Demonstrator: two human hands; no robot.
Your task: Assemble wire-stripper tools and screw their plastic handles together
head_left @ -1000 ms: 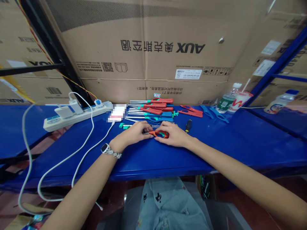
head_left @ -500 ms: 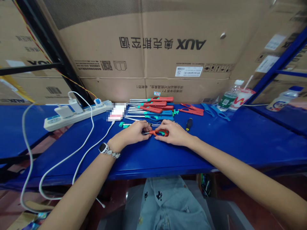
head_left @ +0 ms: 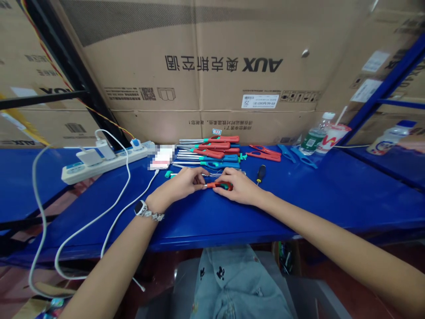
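An orange-red long-neck lighter (head_left: 210, 185) with a green inner part lies sideways between my hands, just above or on the blue tabletop. My left hand (head_left: 184, 182) pinches its metal tube end, most of which the fingers hide. At the other end, my right hand (head_left: 242, 186) is closed around the handle, its thumb and fingers on both sides. Behind the hands, loose thin metal pieces (head_left: 217, 174) are partly covered by the fingers. Red lighters (head_left: 215, 145) and blue lighters (head_left: 229, 165) are stacked just beyond, tubes pointing left.
Right of the stack are small green parts (head_left: 243, 157), red handle shells (head_left: 264, 153), blue handle shells (head_left: 303, 158) and a screwdriver (head_left: 261, 173). A bottle (head_left: 311, 138) and a cup (head_left: 333, 138) stand farther right. A power strip (head_left: 116, 164) and white cable (head_left: 124, 201) lie left.
My left fingers have shifted slightly on the tube end, which shows less now. My right hand keeps its hold on the handle. The view has moved a little.
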